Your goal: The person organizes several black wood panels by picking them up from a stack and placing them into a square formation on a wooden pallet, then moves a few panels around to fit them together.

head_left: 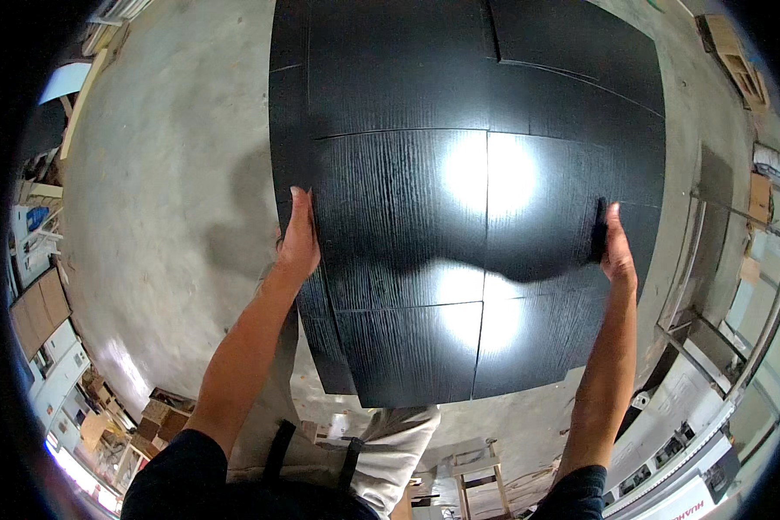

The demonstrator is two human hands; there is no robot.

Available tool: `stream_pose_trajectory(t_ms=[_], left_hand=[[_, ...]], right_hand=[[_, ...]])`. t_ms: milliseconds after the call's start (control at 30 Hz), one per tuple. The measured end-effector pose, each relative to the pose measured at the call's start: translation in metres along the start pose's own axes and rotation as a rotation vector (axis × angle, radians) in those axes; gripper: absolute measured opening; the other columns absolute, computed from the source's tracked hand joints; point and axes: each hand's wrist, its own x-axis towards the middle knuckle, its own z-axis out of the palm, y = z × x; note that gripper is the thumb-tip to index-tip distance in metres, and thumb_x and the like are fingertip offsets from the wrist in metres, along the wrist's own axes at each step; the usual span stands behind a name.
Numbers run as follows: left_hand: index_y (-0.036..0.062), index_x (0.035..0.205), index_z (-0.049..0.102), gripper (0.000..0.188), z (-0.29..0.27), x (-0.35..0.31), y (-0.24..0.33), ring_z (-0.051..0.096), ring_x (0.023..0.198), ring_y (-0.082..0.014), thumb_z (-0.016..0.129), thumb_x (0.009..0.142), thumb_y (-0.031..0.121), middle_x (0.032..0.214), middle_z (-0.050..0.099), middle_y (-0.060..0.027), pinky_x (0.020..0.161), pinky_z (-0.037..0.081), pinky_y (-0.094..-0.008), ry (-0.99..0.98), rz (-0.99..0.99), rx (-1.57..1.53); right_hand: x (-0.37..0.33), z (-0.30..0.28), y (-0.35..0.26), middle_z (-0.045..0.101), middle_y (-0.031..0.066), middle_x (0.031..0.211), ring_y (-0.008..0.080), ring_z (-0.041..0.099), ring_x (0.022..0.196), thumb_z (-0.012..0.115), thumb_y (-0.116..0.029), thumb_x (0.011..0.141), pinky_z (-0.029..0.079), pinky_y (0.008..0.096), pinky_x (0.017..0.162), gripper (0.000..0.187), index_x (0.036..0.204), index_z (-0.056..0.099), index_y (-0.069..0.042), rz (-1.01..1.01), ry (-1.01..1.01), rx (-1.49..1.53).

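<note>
Several black wood-grain panels (390,208) lie close together in front of me, with thin seams between them and bright light glaring off the middle. My left hand (299,238) grips the left side of a panel, its thumb pointing away from me along the top; its fingers are mostly hidden. On the opposite side, my right hand (617,247) takes hold in the same way, thumb up and fingers out of sight. A dark shadow crosses the panels between both hands. Whatever bears the panels is covered by them.
Grey concrete floor (165,156) surrounds the panels. To the right runs a metal-framed rack (698,347), with a wooden crate (735,65) farther off. A small wooden stool or frame (484,485) stands at the lower edge. Boxes and boards (160,416) line the left.
</note>
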Motion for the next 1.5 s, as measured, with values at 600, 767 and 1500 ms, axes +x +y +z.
stream_pose_trajectory(t_ms=[600, 767, 1500], left_hand=[[-0.0035, 0.142, 0.012, 0.107, 0.039, -0.014, 0.026, 0.020, 0.135, -0.0352, 0.041, 0.076, 0.076, 0.147, 0.017, -0.0217, 0.110, 0.018, -0.0434, 0.199, -0.121, 0.102], [-0.0034, 0.142, 0.012, 0.103, 0.038, -0.011, 0.023, 0.019, 0.135, -0.0344, 0.040, 0.080, 0.073, 0.147, 0.016, -0.0204, 0.111, 0.016, -0.0428, 0.281, -0.167, 0.139], [-0.0032, 0.142, 0.003, 0.095, 0.016, -0.027, -0.017, 0.007, 0.139, -0.0272, 0.037, 0.086, 0.065, 0.151, 0.004, -0.0175, 0.113, 0.008, -0.0357, 0.135, -0.176, 0.201]], right_hand=[[0.003, 0.022, -0.020, 0.006, 0.0135, 0.152, 0.0292, 0.010, 0.139, 0.028, -0.087, 0.069, 0.009, 0.0453, 0.111, 0.114, 0.145, 0.004, -0.005, 0.001, 0.085, -0.006], [0.014, 0.006, -0.002, 0.008, 0.0122, 0.152, 0.0298, 0.011, 0.139, 0.030, -0.084, 0.072, 0.012, 0.0438, 0.111, 0.111, 0.145, 0.007, -0.004, 0.018, 0.157, 0.011], [-0.002, 0.003, 0.002, 0.006, 0.0164, 0.151, 0.0331, 0.010, 0.139, 0.040, -0.081, 0.072, 0.012, 0.0441, 0.111, 0.114, 0.143, 0.004, 0.001, 0.042, 0.008, -0.015]])
